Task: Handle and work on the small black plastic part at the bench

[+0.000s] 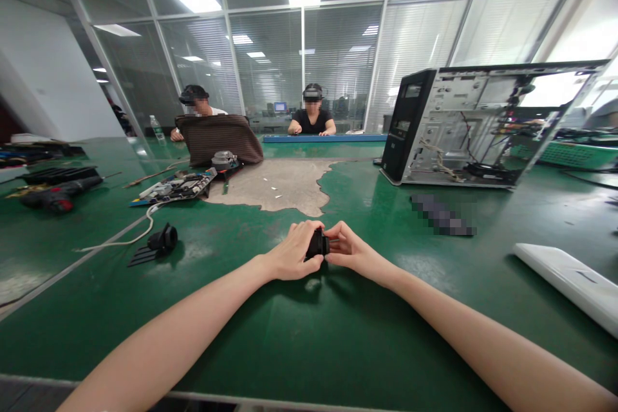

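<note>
Between my two hands, just above the green table, is a small black plastic part (317, 244) with a ridged or stepped right side; its exact kind I cannot make out. My left hand (295, 252) wraps over it from the left, thumb below and fingers on top. From the right, the fingertips and thumb of my right hand (348, 247) pinch its right end. Much of the part is covered by the fingers. To the left of my hands lies a similar-looking black round part with flat slats (163, 239).
On the green tabletop (299, 341) are a circuit board (176, 188), a white cable (149, 222), a power drill (60, 196), an open computer case (410, 135) and a white slab-shaped object (564, 273). A brown cover (217, 138) stands behind. Two people sit across the table.
</note>
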`<state>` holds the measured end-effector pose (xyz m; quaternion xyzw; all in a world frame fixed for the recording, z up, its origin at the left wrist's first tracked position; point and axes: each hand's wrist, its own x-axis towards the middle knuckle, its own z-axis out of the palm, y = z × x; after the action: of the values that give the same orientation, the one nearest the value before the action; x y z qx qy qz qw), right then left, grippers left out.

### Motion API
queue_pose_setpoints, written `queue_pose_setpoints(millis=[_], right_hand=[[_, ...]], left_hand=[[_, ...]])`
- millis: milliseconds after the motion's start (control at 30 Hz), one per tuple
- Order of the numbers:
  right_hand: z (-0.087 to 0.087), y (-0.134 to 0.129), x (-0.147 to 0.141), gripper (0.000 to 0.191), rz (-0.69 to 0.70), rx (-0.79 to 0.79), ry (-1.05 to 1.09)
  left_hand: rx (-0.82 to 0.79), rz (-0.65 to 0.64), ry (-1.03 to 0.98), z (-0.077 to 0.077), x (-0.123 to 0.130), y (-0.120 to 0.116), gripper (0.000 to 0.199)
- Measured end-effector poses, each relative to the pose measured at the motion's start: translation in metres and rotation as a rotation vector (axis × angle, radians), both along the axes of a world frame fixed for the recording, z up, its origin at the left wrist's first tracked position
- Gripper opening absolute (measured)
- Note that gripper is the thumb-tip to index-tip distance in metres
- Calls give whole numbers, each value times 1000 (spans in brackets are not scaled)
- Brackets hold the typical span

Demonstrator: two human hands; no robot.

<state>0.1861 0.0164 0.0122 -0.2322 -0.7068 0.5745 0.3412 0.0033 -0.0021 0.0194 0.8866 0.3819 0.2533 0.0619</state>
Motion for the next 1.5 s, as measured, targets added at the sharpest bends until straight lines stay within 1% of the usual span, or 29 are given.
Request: queue_pose_setpoints(millis=[133,200,300,367,500,567,667,733,867,933,1067,1133,1300,1400,1500], right_hand=[[-1,-1,-2,22,-79,17,5],[-2,1,-3,22,-106,27,4],[-4,4,-3,27,-118,12,-33],[-5,5,-1,29,-110,6,-50],[-3,5,1,30,-5,10,-9],[-2,4,1,30,17,5,5],[-2,3,0,20,-44,26,1],[-3,4,0,17,-85,41,-4],[-6,6,0,25,-113,14,-34],[-6,7,0,28,-104,4,-41],[-3,5,1,33,11,-11,-2],[-1,3,1,34,37,-22,9],[0,2,0,21,-60,10,-10],[-2,4,0,24,-88,1,-21],[-3,5,0,31,-74,-31,-26]], left_hand=[[5,0,-5,-1,0,1,46],[6,-2,-11,-1,1,1,47],[16,-8,-30,-2,1,2,50],[22,-8,-43,-3,1,3,50],[33,-14,-44,-4,1,3,50],[40,-15,-39,-4,1,3,49],[44,-16,-42,-4,1,4,49],[39,-14,-47,-4,1,3,49],[31,-9,-43,-3,2,3,47],[33,-13,-36,-2,2,3,47],[40,-18,-27,-3,1,3,48],[41,-17,-26,-3,1,3,49],[23,-9,-23,-2,2,3,48],[11,-3,-22,-1,3,3,47],[9,1,-26,0,3,2,47]])
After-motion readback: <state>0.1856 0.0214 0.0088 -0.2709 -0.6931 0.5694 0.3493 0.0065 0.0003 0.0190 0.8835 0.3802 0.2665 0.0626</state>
